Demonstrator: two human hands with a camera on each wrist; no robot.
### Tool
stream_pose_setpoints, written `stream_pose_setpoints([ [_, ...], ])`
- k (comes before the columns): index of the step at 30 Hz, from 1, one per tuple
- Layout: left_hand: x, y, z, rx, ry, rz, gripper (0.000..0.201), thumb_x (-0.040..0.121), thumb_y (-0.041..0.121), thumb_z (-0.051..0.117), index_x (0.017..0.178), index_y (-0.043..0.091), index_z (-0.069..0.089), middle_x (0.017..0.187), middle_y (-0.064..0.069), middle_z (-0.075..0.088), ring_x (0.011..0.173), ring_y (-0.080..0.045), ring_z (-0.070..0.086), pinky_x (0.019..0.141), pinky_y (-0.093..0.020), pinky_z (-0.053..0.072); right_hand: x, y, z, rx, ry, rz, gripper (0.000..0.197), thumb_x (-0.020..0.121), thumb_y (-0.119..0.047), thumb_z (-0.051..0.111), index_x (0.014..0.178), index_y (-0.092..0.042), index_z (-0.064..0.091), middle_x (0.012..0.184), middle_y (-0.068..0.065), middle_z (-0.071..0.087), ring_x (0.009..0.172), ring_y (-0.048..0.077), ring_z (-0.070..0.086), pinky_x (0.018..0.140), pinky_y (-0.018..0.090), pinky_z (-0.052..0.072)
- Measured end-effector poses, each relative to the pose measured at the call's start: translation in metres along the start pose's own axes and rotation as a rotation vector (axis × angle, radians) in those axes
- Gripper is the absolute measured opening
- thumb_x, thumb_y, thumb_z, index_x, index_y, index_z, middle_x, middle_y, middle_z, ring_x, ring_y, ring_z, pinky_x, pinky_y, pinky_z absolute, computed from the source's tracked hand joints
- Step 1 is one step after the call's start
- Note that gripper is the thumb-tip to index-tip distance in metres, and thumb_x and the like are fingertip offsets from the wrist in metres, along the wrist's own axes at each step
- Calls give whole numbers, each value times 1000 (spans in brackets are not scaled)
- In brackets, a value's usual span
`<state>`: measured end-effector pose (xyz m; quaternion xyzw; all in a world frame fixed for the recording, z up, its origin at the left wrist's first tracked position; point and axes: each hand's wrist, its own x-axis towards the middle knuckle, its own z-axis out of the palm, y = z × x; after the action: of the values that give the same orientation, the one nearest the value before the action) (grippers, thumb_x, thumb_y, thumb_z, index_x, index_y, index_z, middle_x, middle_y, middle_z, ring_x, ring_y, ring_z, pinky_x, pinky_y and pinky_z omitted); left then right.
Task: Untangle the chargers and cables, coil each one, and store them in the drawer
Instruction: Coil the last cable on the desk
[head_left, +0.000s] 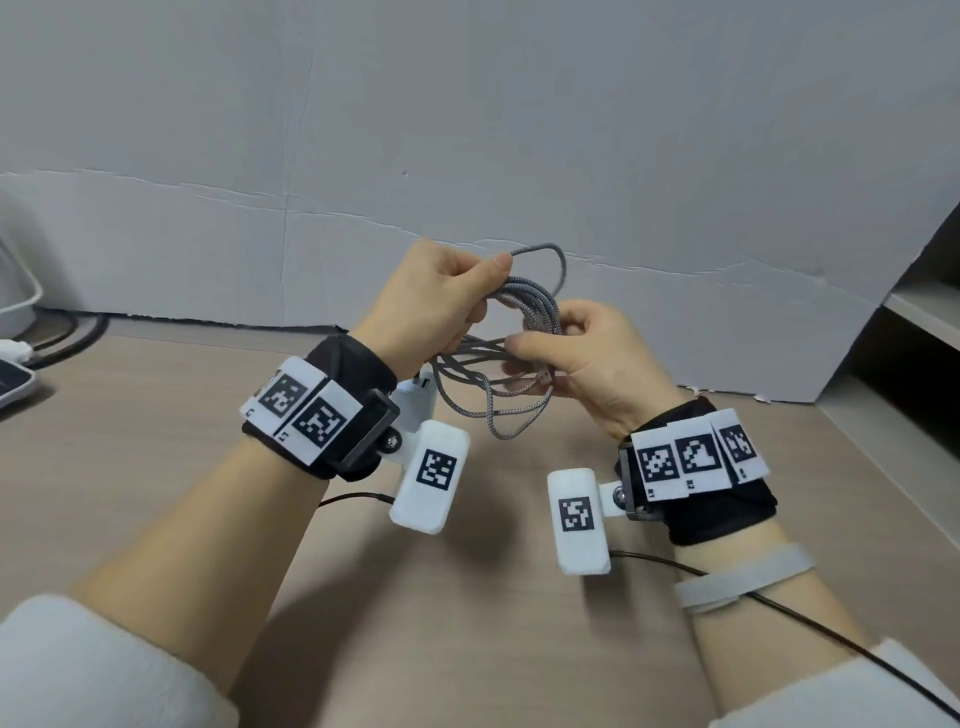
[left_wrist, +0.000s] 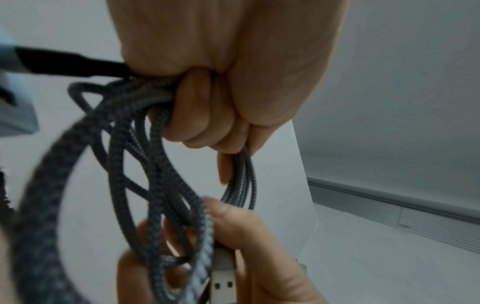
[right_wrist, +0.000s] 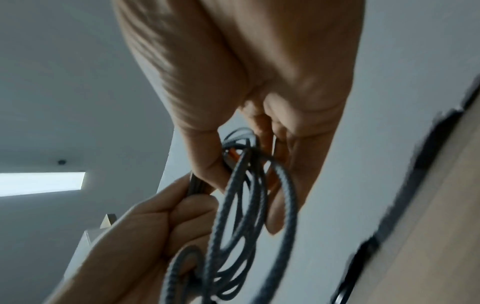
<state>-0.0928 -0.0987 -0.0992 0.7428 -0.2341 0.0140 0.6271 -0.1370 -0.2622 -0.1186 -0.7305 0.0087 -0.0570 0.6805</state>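
A grey braided cable (head_left: 498, 374) hangs in several loose loops between both hands above the wooden desk (head_left: 156, 415). My left hand (head_left: 441, 306) grips the bundled loops in its fist, thumb on top; the left wrist view shows the fingers curled round the cable (left_wrist: 145, 144). My right hand (head_left: 566, 353) pinches the cable's end with the silver USB plug (left_wrist: 223, 283) between thumb and fingers. In the right wrist view the cable (right_wrist: 244, 205) loops down past the right hand's fingers (right_wrist: 293, 164). A white charger block (head_left: 415, 405) lies on the desk under the left hand, partly hidden.
A grey paper backdrop (head_left: 467, 156) stands behind the desk. At the far left lie a white power strip (head_left: 15, 379) and black cords (head_left: 78, 332). A shelf unit (head_left: 914, 338) stands at the right edge. Thin black sensor wires (head_left: 779, 608) run along my forearms.
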Motion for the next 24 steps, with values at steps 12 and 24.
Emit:
stream_pose_setpoints([
  [12, 0, 0, -4, 285, 269, 68, 56, 104, 26, 51, 49, 22, 47, 56, -8, 40, 35, -7, 25, 38, -17, 21, -10, -7, -1, -1066, 168, -218, 31, 98, -33, 57, 76, -12, 57, 78, 13, 68, 73, 35, 70, 75, 43, 59],
  [24, 9, -2, -34, -404, 43, -168, 39, 106, 30, 48, 83, 4, 66, 50, 9, 23, 40, -4, 17, 35, -16, 17, 5, 13, -7, -1086, -17, -131, 17, 91, -19, 62, 75, -22, 67, 72, -2, 63, 78, 22, 62, 67, 27, 43],
])
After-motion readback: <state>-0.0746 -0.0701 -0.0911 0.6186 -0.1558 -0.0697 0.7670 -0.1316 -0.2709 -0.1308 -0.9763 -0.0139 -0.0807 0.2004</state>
